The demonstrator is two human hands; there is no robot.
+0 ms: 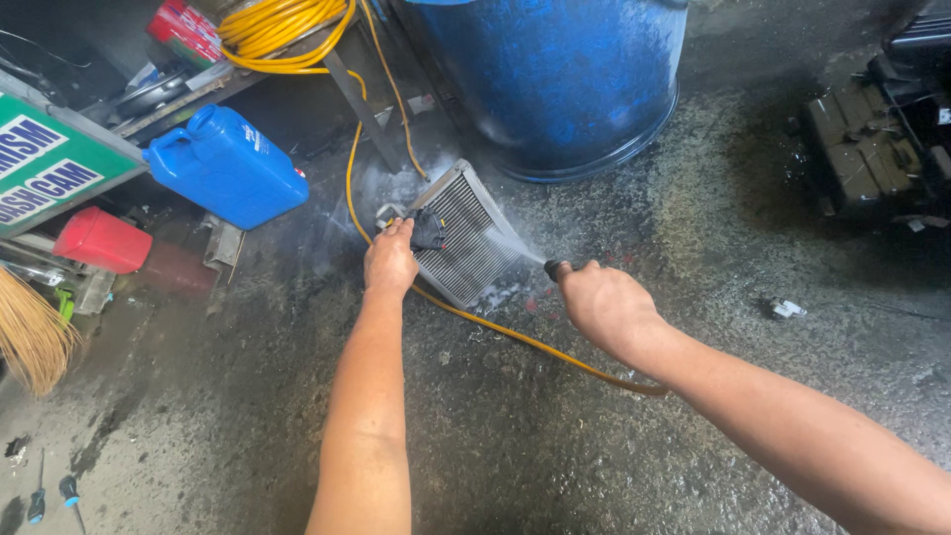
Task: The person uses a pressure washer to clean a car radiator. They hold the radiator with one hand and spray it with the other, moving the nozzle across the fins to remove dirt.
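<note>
left hand [389, 260] at frame centre, closed over the near edge of a finned metal core [468, 238], a small radiator-like block with grey fins, propped tilted on the wet concrete floor [555, 436]. fingers wrap the edge beside a black fitting [427, 230] on the core. right hand [606, 307], centre right, fist closed round a spray nozzle [557, 268], its tip just beside the core's lower right corner. a thin jet and mist run from the tip onto the fins. yellow hose [515, 337] trails from the nozzle across the floor, under the core, up to a coil [282, 30] at upper left.

around: blue drum [555, 79] top centre just behind the core, blue jerrycan [226, 166] upper left, red container [101, 241] left edge, green and white signboard [45, 163] far left, broom bristles [30, 337] lower left edge, screwdrivers [52, 493] bottom left corner, dark machine part [867, 149] upper right.

doing it well, judged: keep the jet square to the fin face, not slanting, since thin fins probably bend easily. hold the tip a little back. sweep along fin rows evenly. left hand should pin the core firmly so spray force doesn't tip it, with fingers clear of the jet path. floor looks slick, hose underfoot could snag.
</note>
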